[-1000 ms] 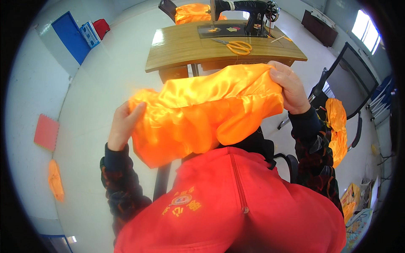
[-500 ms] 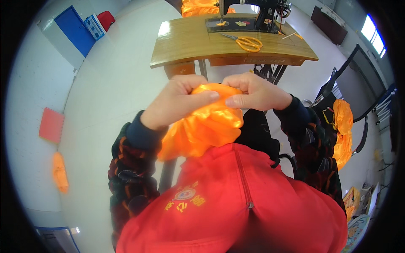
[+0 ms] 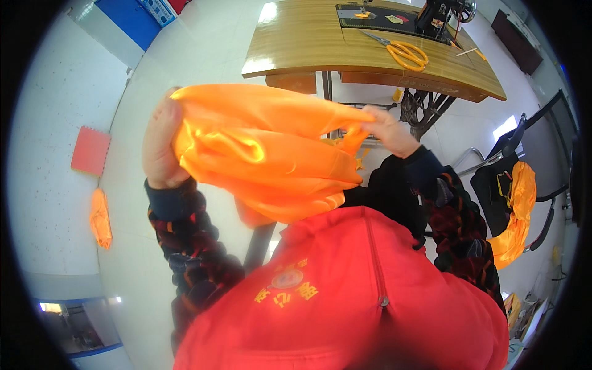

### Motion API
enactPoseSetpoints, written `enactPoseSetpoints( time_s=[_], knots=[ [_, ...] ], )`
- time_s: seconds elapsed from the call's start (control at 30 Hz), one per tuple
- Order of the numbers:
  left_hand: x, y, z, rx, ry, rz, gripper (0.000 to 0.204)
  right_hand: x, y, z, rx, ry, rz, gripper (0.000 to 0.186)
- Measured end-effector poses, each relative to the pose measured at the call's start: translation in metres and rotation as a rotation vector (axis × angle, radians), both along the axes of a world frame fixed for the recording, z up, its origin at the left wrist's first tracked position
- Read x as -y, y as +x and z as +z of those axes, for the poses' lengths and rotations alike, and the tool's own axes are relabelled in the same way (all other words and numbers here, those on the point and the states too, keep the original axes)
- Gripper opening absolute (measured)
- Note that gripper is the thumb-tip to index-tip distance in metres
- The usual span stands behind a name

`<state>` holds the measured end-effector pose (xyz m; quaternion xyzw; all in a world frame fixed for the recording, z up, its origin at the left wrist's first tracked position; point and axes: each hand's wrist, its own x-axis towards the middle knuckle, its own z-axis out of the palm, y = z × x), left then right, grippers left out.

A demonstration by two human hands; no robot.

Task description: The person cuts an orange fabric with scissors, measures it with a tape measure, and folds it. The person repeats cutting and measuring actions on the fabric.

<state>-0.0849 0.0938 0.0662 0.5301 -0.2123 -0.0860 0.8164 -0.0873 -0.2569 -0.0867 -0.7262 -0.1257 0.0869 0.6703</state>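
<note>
A shiny orange satin cloth (image 3: 265, 145) is stretched in front of me above my lap, with folds hanging below its upper edge. My left hand (image 3: 163, 145) grips its left end; the cloth covers most of the fingers. At the right end, my right hand (image 3: 391, 131) pinches a narrow gathered edge, where loose strips of the fabric dangle. Both hands are held near the front of the wooden sewing table (image 3: 296, 43). On that table lie scissors with orange handles (image 3: 407, 55), beside a black sewing machine (image 3: 436, 18).
A black chair (image 3: 487, 179) at the right carries more orange cloth (image 3: 523, 185). On the left, an orange cloth piece (image 3: 100, 219) lies on the floor by the wall, near a pink square pad (image 3: 90, 151). The table's iron legs (image 3: 419, 111) stand beyond my hands.
My hands have moved apart, the left one out to the left, and the bunched cloth is now spread between them. The view has shifted, so the table appears farther right.
</note>
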Motion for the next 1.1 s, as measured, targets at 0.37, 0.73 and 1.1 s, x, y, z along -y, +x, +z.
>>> enactPoseSetpoints(
  time_s=[0.37,0.73,1.1],
  knots=[
    [0.010,0.029,-0.036,-0.250,-0.020,-0.106,0.039,0.056,-0.009,0.082,0.072,0.687,-0.127,0.031],
    [0.017,0.058,-0.060,-0.220,0.786,-0.069,0.039,0.064,-0.008,0.094,0.082,0.806,0.124,0.032],
    [0.161,0.013,-0.073,0.181,0.513,-0.323,0.036,0.021,-0.002,0.102,0.342,0.437,-0.051,0.024]
  ],
)
